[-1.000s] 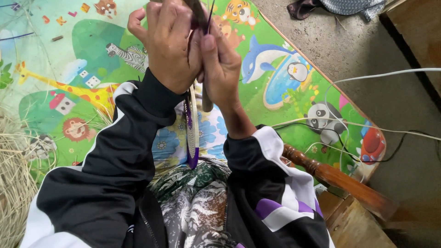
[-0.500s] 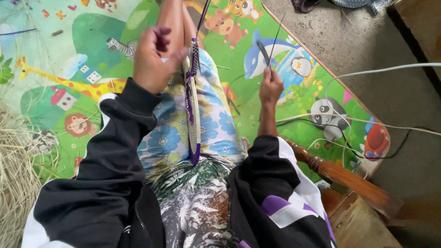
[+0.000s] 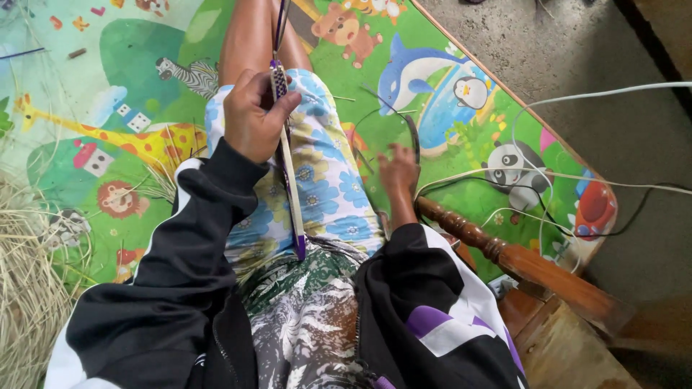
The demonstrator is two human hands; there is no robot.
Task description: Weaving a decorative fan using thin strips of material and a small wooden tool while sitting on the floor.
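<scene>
— Green foam play mat [image 3: 86, 130] with cartoon animals covers the floor; what lies along its edges?

— Bare concrete floor [image 3: 577, 50] runs past the mat's far right edge, pale dried straw [image 3: 25, 288] is piled at its left edge, and a turned wooden chair leg [image 3: 504, 252] crosses its near right corner, with white cables [image 3: 577, 97] looping above it.

— And the hands?

— Well apart. The left hand [image 3: 254, 122] is clamped on a long woven strip [image 3: 288, 173], cream with purple ends, which lies along the person's lap over the flowered shorts [image 3: 324, 194], its near purple tip at the edge of the leafy shirt.

— The right hand?

— The right hand [image 3: 396, 171] sits low over the mat beside the right thigh, fingers curled at a thin dark strand [image 3: 413, 137] that arcs up from it; whether they grip it, I cannot tell.
</scene>
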